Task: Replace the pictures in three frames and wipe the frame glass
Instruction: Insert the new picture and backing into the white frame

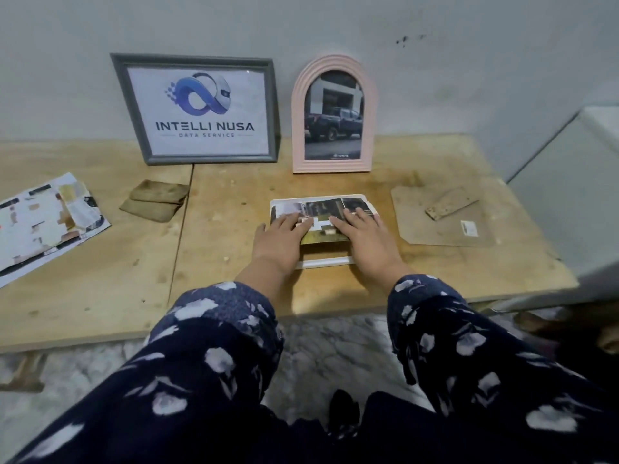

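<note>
A: How far along does this look?

B: Two frames stand against the far wall, each with a picture in it: the grey frame (196,108) on the left and the pink arched frame (333,115) to its right. I judge those finished, though whether their glass is wiped I cannot tell.

A: And the third?

B: The white frame (323,261) lies face down on the wooden table (234,182), near the person. Both the left hand (281,237) and the right hand (363,234) rest flat on the new picture (326,209) laid in it, fingers straight and slightly spread, pressing rather than gripping.

A: What remains?

B: Probably seating that picture and refitting the backing board (442,216), which lies to the right, well apart from the frame, stand leg up. Then wiping.

A: Counts?

B: Three frames, one backing board, one folded brown cloth (155,200) left of centre, and one loose printed sheet (47,219) at the far left.
</note>
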Demonstrator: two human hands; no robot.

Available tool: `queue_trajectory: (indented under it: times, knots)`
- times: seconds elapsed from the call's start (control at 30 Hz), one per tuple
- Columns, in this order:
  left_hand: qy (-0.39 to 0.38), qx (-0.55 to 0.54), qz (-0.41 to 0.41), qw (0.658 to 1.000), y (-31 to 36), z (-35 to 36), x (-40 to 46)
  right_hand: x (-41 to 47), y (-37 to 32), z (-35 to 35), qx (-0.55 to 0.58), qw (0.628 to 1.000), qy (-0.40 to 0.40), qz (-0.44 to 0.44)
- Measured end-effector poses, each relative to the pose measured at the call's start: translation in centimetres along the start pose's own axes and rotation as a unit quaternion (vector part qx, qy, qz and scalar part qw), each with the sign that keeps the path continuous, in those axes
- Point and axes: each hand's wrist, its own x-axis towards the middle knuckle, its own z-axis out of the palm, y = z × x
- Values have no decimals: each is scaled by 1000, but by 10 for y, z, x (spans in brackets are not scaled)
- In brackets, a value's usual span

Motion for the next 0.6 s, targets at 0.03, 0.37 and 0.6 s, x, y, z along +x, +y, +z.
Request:
queue_trajectory:
  times: [0.03,0.37,0.6]
  knots:
    - [-22,11,-3,1000,6,5,3,0,10,7,5,1000,-31,-3]
    - [-95,55,-78,991,19,31,7,14,44,25,46,988,-142,-46]
    - [-70,37,-91,993,23,31,9,14,46,31,60,997,-17,-39]
